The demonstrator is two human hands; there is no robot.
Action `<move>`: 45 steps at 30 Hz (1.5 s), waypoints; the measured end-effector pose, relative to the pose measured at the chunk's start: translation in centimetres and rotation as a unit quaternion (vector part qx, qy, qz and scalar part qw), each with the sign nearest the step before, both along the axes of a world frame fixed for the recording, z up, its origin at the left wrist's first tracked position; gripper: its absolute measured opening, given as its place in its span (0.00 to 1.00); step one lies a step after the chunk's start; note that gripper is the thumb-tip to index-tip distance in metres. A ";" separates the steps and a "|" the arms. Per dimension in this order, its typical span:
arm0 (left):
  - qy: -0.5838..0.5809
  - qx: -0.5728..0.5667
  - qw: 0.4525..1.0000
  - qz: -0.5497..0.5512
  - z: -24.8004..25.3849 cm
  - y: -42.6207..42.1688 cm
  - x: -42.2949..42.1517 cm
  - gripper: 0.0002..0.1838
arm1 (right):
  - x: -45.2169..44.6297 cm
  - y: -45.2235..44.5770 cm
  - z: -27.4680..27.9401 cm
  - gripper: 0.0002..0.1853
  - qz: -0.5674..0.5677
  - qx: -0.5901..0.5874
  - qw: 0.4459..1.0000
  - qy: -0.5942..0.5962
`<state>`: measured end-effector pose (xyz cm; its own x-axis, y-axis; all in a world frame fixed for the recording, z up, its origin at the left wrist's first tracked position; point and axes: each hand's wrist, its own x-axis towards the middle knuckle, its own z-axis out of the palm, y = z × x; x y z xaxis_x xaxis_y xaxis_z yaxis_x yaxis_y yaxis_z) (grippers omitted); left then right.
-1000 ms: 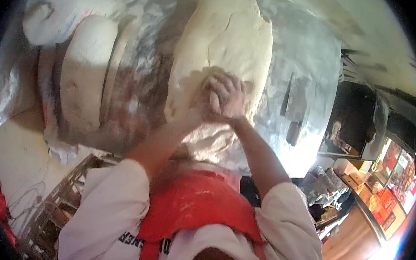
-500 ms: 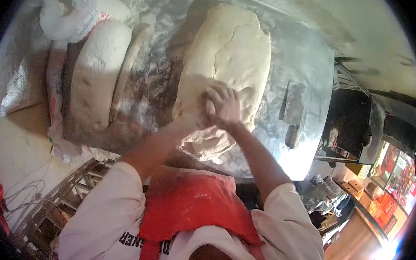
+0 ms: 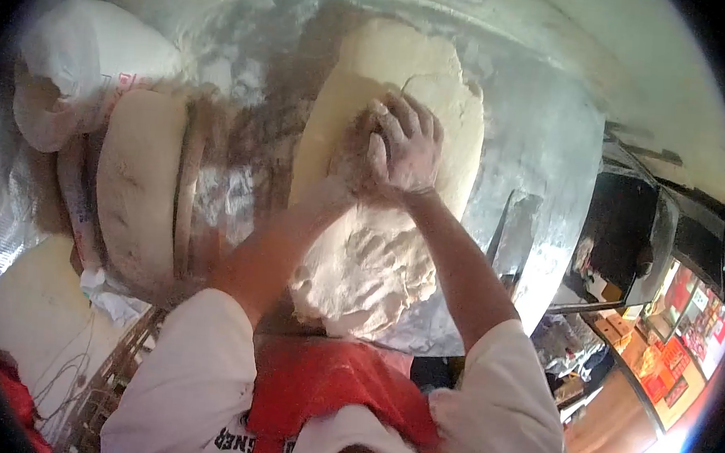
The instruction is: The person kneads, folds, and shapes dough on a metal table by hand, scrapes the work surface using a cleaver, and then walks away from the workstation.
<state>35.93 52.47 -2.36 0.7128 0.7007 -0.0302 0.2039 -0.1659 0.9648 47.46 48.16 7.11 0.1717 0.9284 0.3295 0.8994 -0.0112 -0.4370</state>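
Just past apron, pressing dough on desk; likely kneading. Using right grip with spread fingers, grasping nothing, over left grip; can't tell left's state. Should call for firm, even weight next.

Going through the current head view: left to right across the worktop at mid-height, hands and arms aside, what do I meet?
Smaller pale dough piece → narrow rod-like strip → large dough slab → flat grey tool.
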 end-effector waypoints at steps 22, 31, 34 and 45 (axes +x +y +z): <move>0.209 0.204 0.948 0.126 3.8 14.1 6.1 0.35 | 10.1 6.6 -1.0 0.42 -0.167 -0.155 0.942 0.246; 0.104 -0.076 0.990 -0.062 17.7 13.2 0.5 0.26 | 0.1 -5.4 3.2 0.20 -0.125 0.039 0.990 0.057; 0.355 0.026 0.886 -0.296 16.4 8.8 2.7 0.24 | -2.0 -8.9 4.1 0.19 -0.055 0.063 0.995 -0.051; 0.171 0.461 0.864 0.107 10.5 -1.0 -1.1 0.23 | 4.4 -4.3 3.0 0.55 0.029 -0.135 0.988 -0.071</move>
